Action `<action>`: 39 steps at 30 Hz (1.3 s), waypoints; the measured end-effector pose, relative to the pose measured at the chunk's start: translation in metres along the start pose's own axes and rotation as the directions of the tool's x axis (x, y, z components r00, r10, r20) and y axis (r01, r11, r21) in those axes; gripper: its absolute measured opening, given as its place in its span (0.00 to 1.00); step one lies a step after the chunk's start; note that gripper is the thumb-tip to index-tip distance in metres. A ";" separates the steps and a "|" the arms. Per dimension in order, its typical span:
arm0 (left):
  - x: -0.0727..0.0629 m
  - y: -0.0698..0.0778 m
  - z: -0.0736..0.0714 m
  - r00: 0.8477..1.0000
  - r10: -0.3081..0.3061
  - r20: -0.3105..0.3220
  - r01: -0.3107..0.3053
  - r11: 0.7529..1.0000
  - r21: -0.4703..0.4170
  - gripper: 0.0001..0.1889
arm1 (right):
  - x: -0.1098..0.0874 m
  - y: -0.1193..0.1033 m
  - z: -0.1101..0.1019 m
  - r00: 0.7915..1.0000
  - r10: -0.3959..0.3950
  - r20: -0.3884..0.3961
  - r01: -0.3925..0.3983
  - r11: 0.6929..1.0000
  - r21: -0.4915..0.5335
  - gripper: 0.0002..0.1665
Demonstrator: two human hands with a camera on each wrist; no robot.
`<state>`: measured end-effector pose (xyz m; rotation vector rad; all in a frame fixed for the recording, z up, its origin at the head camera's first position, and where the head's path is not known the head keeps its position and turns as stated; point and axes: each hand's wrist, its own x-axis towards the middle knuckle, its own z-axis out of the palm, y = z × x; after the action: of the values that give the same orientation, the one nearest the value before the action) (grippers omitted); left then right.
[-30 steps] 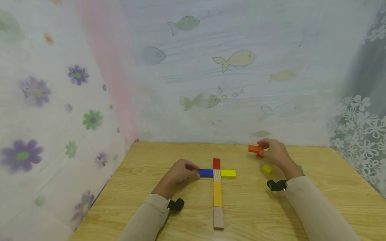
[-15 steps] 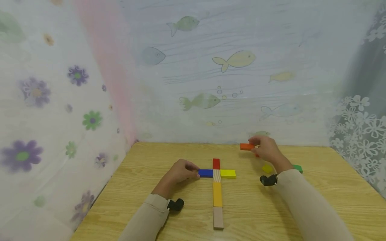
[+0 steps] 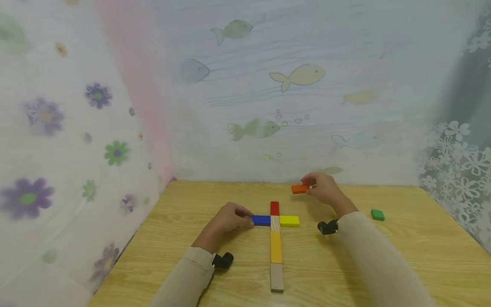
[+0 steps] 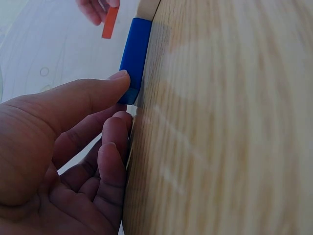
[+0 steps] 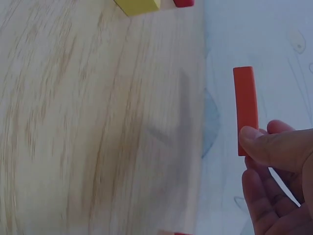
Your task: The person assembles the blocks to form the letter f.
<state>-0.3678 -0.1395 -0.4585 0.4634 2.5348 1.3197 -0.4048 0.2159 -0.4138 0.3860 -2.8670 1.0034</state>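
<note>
At the far side of the table, my right hand [image 3: 326, 189] pinches an orange building block [image 3: 299, 189] by one end, thumb on its face. The right wrist view shows that orange block [image 5: 246, 105] held above the tabletop, casting a shadow. My left hand [image 3: 229, 218] pinches the outer end of a blue block [image 3: 261, 220], its thumb [image 4: 117, 81] on top. This blue block forms the left arm of a flat cross. A wood-grain block [image 3: 275, 223] is at the centre, red [image 3: 274, 208] behind, yellow [image 3: 289, 221] right, amber [image 3: 275, 247] and beige [image 3: 276, 277] in front.
A green block [image 3: 377, 215] lies to the right on the wooden table [image 3: 184, 277]. My right wrist mostly hides a small yellow block [image 3: 334, 214]. Part of a red block [image 5: 184, 2] shows in the right wrist view. A printed fish curtain [image 3: 245, 85] borders the table's back.
My right hand has moved left with the orange block, away from the loose blocks, and the green block has come into full view. The left hand and the cross have stayed put.
</note>
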 end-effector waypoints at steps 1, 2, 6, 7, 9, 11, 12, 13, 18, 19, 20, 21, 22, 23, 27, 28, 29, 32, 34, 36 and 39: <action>0.000 -0.001 0.000 1.000 0.000 0.001 0.000 1.000 -0.002 0.13 | 0.002 -0.002 0.002 1.000 -0.002 0.003 0.002 1.000 -0.002 0.24; 0.000 -0.001 0.000 1.000 0.001 0.002 -0.001 1.000 -0.006 0.13 | 0.003 -0.003 0.004 1.000 -0.003 0.005 0.003 1.000 -0.001 0.24; 0.002 -0.004 -0.001 1.000 0.004 0.005 -0.004 1.000 -0.009 0.13 | 0.007 -0.006 0.012 1.000 0.012 0.014 -0.012 1.000 0.020 0.24; 0.003 -0.004 -0.001 1.000 0.001 0.006 -0.001 1.000 -0.009 0.13 | 0.008 -0.006 0.014 1.000 0.013 0.013 -0.013 1.000 0.022 0.24; 0.003 -0.003 0.000 1.000 -0.004 0.007 0.004 1.000 -0.007 0.13 | 0.010 -0.005 0.018 1.000 0.014 0.013 -0.014 1.000 0.026 0.24; 0.003 -0.002 0.000 1.000 -0.012 0.008 0.012 1.000 -0.008 0.12 | 0.012 -0.005 0.023 1.000 0.019 0.019 -0.019 0.999 0.027 0.24; 0.003 -0.002 -0.001 1.000 -0.013 0.008 0.013 1.000 -0.007 0.12 | 0.014 -0.005 0.025 0.999 0.023 0.023 -0.024 0.999 0.027 0.24; 0.002 -0.001 -0.001 1.000 -0.014 0.007 0.014 1.000 -0.009 0.12 | 0.015 -0.006 0.026 0.999 0.026 0.031 -0.026 0.999 0.027 0.24; 0.001 0.002 0.000 1.000 -0.012 0.005 0.012 1.000 -0.006 0.12 | 0.018 -0.007 0.033 0.998 0.034 0.045 -0.035 0.999 0.021 0.25; 0.001 0.002 0.000 1.000 -0.011 0.005 0.011 1.000 -0.007 0.12 | 0.018 -0.007 0.034 0.999 0.027 0.043 -0.028 0.999 0.016 0.25; 0.001 0.003 0.000 1.000 -0.011 0.006 0.011 1.000 -0.007 0.12 | 0.019 -0.008 0.035 0.999 0.021 0.040 -0.022 1.000 0.012 0.24; 0.001 0.003 0.000 1.000 -0.010 0.006 0.010 1.000 -0.008 0.12 | 0.019 -0.010 0.036 0.999 0.017 0.040 -0.018 1.000 0.014 0.24; 0.000 0.003 0.000 1.000 -0.010 0.007 0.010 1.000 -0.009 0.12 | 0.019 -0.011 0.037 0.999 0.015 0.046 -0.016 1.000 0.018 0.24; 0.000 0.003 0.000 1.000 -0.009 0.007 0.009 1.000 -0.007 0.12 | 0.020 -0.012 0.038 0.999 0.016 0.051 -0.017 1.000 0.023 0.24; 0.000 0.003 -0.001 1.000 -0.010 0.003 0.010 1.000 -0.003 0.12 | 0.020 -0.016 0.043 0.997 0.033 0.077 -0.037 0.998 0.047 0.25; 0.000 0.003 -0.001 1.000 -0.009 0.003 0.009 1.000 -0.002 0.12 | 0.021 -0.016 0.044 0.996 0.036 0.082 -0.040 0.998 0.048 0.25; 0.000 0.003 -0.001 1.000 -0.009 0.003 0.009 1.000 -0.001 0.12 | 0.021 -0.016 0.045 0.996 0.036 0.084 -0.041 0.998 0.051 0.25; 0.001 0.002 -0.001 1.000 -0.008 0.003 0.008 1.000 -0.002 0.12 | 0.021 -0.016 0.047 0.996 0.033 0.078 -0.037 0.998 0.052 0.25; 0.001 0.001 -0.001 1.000 -0.007 0.004 0.007 1.000 -0.001 0.12 | 0.021 -0.017 0.047 0.996 0.035 0.077 -0.039 0.998 0.057 0.25; 0.001 0.000 -0.001 1.000 -0.006 0.005 0.006 1.000 -0.001 0.12 | 0.021 -0.018 0.048 0.996 0.050 0.075 -0.055 0.996 0.067 0.25; 0.001 0.000 0.000 1.000 -0.002 0.004 0.002 1.000 0.002 0.12 | 0.021 -0.020 0.051 0.994 0.075 0.085 -0.081 0.994 0.077 0.24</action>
<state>-0.3692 -0.1394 -0.4586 0.4627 2.5332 1.3143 -0.4196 0.1652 -0.4384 0.3304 -2.9426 1.1446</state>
